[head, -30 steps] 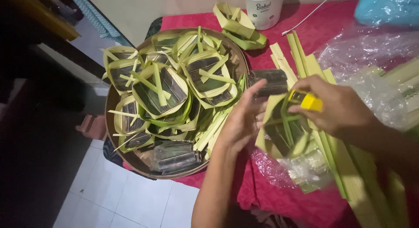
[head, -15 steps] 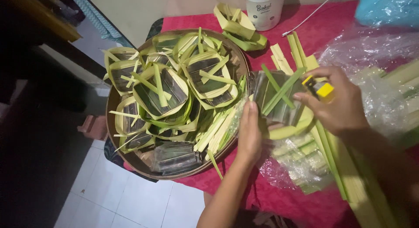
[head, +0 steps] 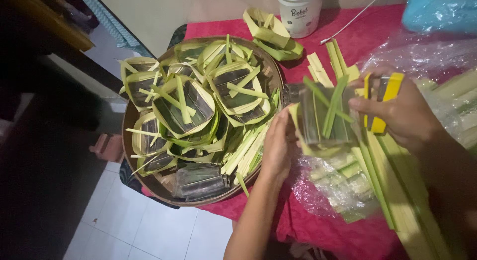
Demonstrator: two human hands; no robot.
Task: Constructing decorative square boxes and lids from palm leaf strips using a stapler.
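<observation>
Both hands hold one small palm-leaf tray (head: pixel 324 120), a pale green rim around a dark leaf base with crossed green strips on top. My left hand (head: pixel 279 145) grips its left edge, beside the rim of a round woven basket (head: pixel 149 183). My right hand (head: pixel 403 113) steadies the right edge and also clasps a yellow stapler (head: pixel 388 93). The basket is piled with several finished leaf trays (head: pixel 185 105) of the same kind.
A red cloth (head: pixel 328 230) covers the table. Long palm-leaf strips (head: pixel 392 190) and clear plastic wrap (head: pixel 328 188) lie under my hands. A white cup (head: pixel 299 12) and folded leaf rings (head: pixel 271 29) stand at the back. White floor tiles (head: pixel 144 230) show at lower left.
The leaf tray has been lifted and tilted flatter between my hands. My left hand moved from below it to its left edge. My right hand with the stapler shifted slightly right.
</observation>
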